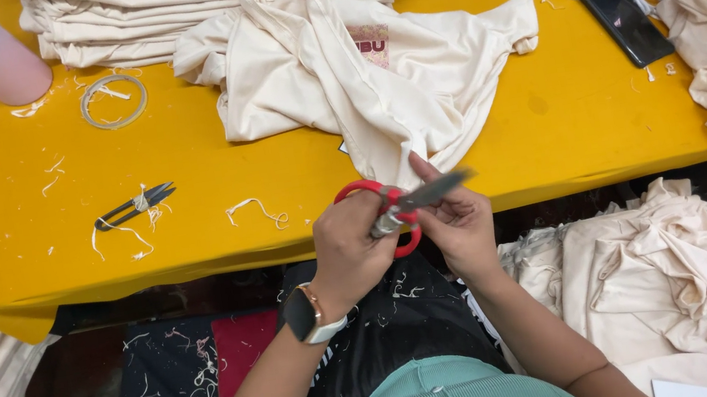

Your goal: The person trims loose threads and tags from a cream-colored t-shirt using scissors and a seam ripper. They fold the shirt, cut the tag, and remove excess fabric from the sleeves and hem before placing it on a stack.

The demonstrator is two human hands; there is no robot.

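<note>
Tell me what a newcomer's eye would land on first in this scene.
The bright yellow table fills the view, with a crumpled cream shirt spread at its middle. At the near edge, the left hand grips red-handled scissors while the right hand touches the blades. Small black snips lie to the left among thread scraps.

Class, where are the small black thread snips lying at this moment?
In the head view the black thread snips lie on the yellow table, left of both hands, among loose thread scraps, below the clear tape ring.
</note>
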